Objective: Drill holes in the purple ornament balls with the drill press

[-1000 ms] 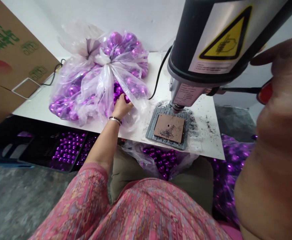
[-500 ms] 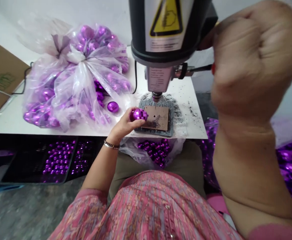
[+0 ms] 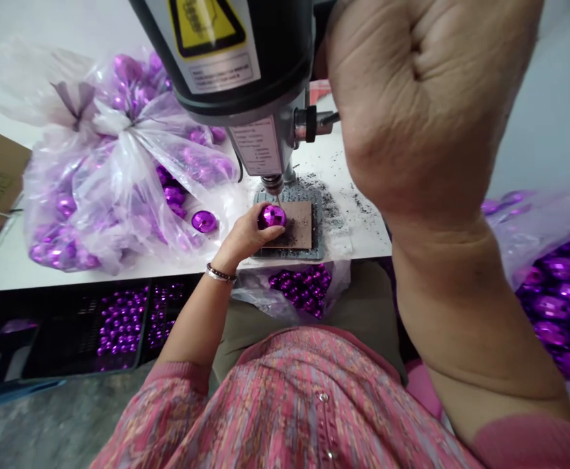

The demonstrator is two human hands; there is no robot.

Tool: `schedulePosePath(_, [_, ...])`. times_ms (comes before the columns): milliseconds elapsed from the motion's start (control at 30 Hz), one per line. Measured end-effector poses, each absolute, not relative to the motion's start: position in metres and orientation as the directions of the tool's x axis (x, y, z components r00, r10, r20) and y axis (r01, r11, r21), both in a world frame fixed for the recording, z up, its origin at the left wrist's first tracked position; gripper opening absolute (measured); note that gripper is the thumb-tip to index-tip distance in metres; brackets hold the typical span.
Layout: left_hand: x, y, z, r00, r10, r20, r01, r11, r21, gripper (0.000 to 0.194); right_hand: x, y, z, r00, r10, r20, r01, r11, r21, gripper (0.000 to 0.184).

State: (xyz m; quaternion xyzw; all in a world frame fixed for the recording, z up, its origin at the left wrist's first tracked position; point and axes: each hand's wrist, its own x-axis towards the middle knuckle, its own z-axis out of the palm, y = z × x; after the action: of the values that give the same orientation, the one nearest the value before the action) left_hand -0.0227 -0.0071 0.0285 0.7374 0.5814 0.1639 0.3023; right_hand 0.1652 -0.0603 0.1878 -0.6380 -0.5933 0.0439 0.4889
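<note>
My left hand is closed round a purple mirrored disco ball, thumb in front. It holds the ball over the brown board on the base of a small drill press. The thin drill bit points down at the ball's upper right side; whether they touch I cannot tell. My right hand, large and close to the camera, is curled into a fist at the drill press's feed lever. The lever runs behind this hand, and the fingertips are hidden.
Knotted clear bags of purple balls lie on the white table, with a loose purple ball beside them. Dark shavings litter the tabletop. An open bag of balls is at my lap. Black crates stand below left.
The disco ball has moved from beside the board to under the drill bit and has turned in my left hand. The view has shifted, with the drill press now further left.
</note>
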Motion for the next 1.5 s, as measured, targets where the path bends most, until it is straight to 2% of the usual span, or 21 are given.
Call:
schedulePosePath(100, [-0.02, -0.003, 0.03, 0.298, 0.947, -0.119, 0.762, -0.161, 0.627, 0.064, 0.165, -0.062, 0.19, 0.256, 0.811, 0.527, 0.692, 0.226, -0.685, 0.043])
schedulePosePath(300, [-0.016, 0.014, 0.02, 0.435, 0.899, -0.055, 0.656, -0.275, 0.703, 0.06, 0.165, -0.064, 0.191, 0.193, 0.829, 0.525, 0.794, 0.183, -0.58, 0.079])
schedulePosePath(467, [-0.016, 0.018, 0.004, 0.512, 0.857, 0.052, 0.56, -0.38, 0.736, 0.059, 0.167, -0.064, 0.184, 0.226, 0.804, 0.55, 0.822, 0.145, -0.55, 0.087])
schedulePosePath(633, [-0.006, 0.01, -0.004, 0.424, 0.895, 0.135, 0.557, -0.376, 0.74, 0.05, 0.167, -0.063, 0.177, 0.225, 0.786, 0.576, 0.827, 0.159, -0.539, 0.08])
schedulePosePath(733, [0.0, 0.008, -0.007, 0.338, 0.933, 0.119, 0.592, -0.31, 0.744, 0.046, 0.167, -0.063, 0.175, 0.239, 0.775, 0.586, 0.814, 0.169, -0.555, 0.061])
schedulePosePath(833, [0.0, 0.008, -0.011, 0.322, 0.942, 0.096, 0.578, -0.276, 0.768, 0.051, 0.167, -0.064, 0.174, 0.228, 0.775, 0.59, 0.758, 0.239, -0.607, 0.049])
schedulePosePath(1067, [0.001, 0.009, -0.011, 0.295, 0.953, 0.073, 0.606, -0.245, 0.757, 0.056, 0.169, -0.06, 0.167, 0.213, 0.72, 0.66, 0.71, 0.35, -0.611, 0.047])
schedulePosePath(1267, [0.006, 0.005, -0.009, 0.261, 0.962, 0.079, 0.648, -0.235, 0.724, 0.053, 0.168, -0.061, 0.16, 0.272, 0.688, 0.672, 0.672, 0.364, -0.645, 0.038])
schedulePosePath(1500, [0.007, 0.006, -0.013, 0.258, 0.962, 0.084, 0.654, -0.238, 0.718, 0.055, 0.165, -0.069, 0.136, 0.284, 0.612, 0.738, 0.693, 0.401, -0.6, 0.031])
